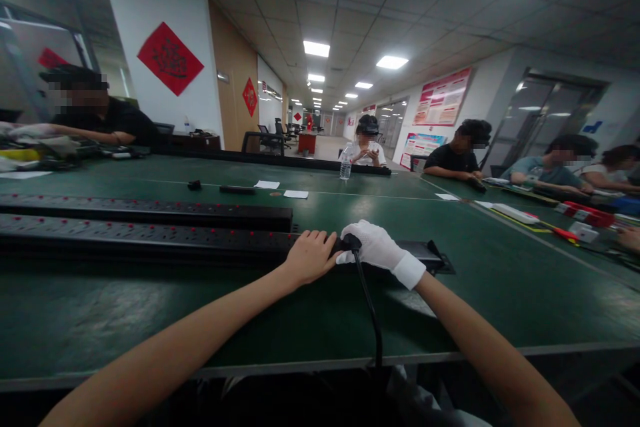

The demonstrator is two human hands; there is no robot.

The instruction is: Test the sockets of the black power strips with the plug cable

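A long black power strip (220, 243) with a row of red dots along its top lies across the green table in front of me. My left hand (311, 257), bare, is wrapped over its top and far edge, thumb towards my other hand. In a white glove, my right hand (374, 245) grips a black plug (352, 241) against the strip. From the plug a thick black cable (371, 307) runs down over the table's near edge. My fingers hide where plug and strip meet. The strip's right end (431, 253) shows beyond the glove.
Behind lies a second black strip (250, 217). Farther back are a short black bar (237, 190), a small black part (194, 185), paper slips (267, 185) and a water bottle (345, 165). Co-workers sit round the table (500, 287); tools and a red-handled item (565, 234) lie right.
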